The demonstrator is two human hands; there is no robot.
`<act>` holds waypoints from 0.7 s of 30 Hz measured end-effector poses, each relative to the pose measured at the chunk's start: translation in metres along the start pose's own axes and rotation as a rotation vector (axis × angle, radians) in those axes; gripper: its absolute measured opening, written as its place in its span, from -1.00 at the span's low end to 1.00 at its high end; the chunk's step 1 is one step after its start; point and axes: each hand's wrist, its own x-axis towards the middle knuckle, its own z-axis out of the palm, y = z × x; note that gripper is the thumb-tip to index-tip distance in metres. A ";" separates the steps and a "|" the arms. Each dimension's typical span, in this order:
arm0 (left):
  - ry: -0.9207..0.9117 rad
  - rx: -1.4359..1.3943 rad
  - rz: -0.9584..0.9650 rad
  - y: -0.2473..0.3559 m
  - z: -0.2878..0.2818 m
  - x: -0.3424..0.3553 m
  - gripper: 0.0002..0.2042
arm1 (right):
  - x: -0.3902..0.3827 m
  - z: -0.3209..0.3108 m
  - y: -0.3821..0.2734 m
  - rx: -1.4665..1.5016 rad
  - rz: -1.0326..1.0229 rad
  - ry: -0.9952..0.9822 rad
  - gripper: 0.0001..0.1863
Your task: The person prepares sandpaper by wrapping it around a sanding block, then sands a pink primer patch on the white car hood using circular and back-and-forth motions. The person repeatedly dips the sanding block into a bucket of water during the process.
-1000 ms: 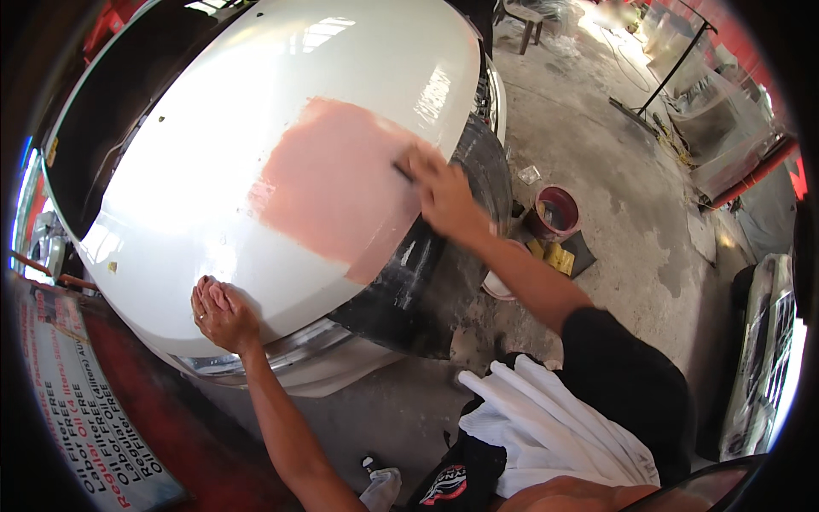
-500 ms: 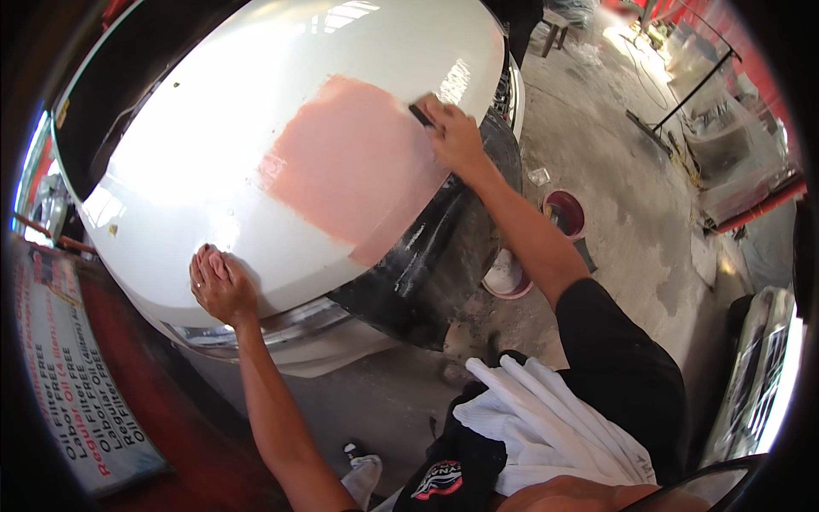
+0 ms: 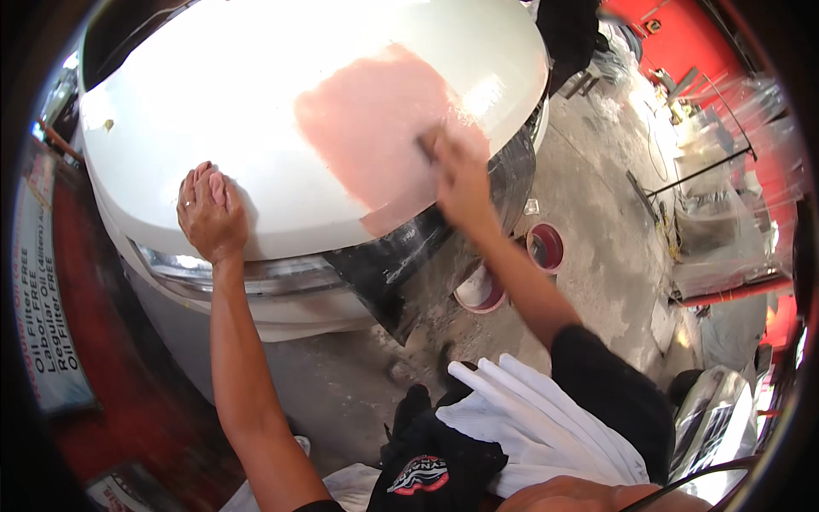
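A white car hood (image 3: 213, 94) slopes before me, with a smooth pink filler patch (image 3: 367, 111) near its front edge. My right hand (image 3: 465, 183), smeared by motion, grips a small dark sanding block (image 3: 425, 145) against the right part of this patch. To the left, my left hand (image 3: 207, 218) rests on bare white paint near the hood's front edge. Its fingers are bent round a soft pink wad (image 3: 220, 189), perhaps a cloth or sponge, mostly covered by the hand.
Black sheeting (image 3: 384, 277) hangs over the car's front below the patch. Two reddish tubs, one with pale contents (image 3: 480, 290) and one darker inside (image 3: 546, 247), stand on the concrete floor. A thin black metal stand (image 3: 699, 175) and plastic-wrapped parts are at right.
The view has shifted, so the hood sits differently in the picture. My right hand has brought the block from the patch's right edge inward onto the pink area. My left hand still rests on the hood.
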 end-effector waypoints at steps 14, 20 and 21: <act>0.051 -0.031 -0.028 0.007 0.009 -0.006 -0.73 | -0.028 0.030 -0.016 -0.218 -0.160 -0.072 -0.49; 0.004 -0.049 -0.064 0.015 0.004 -0.011 -0.73 | 0.106 0.051 -0.014 -0.250 0.013 -0.145 -0.49; 0.015 -0.033 -0.073 0.006 0.001 -0.010 -0.73 | 0.070 0.055 -0.035 -0.171 -0.041 -0.214 -0.48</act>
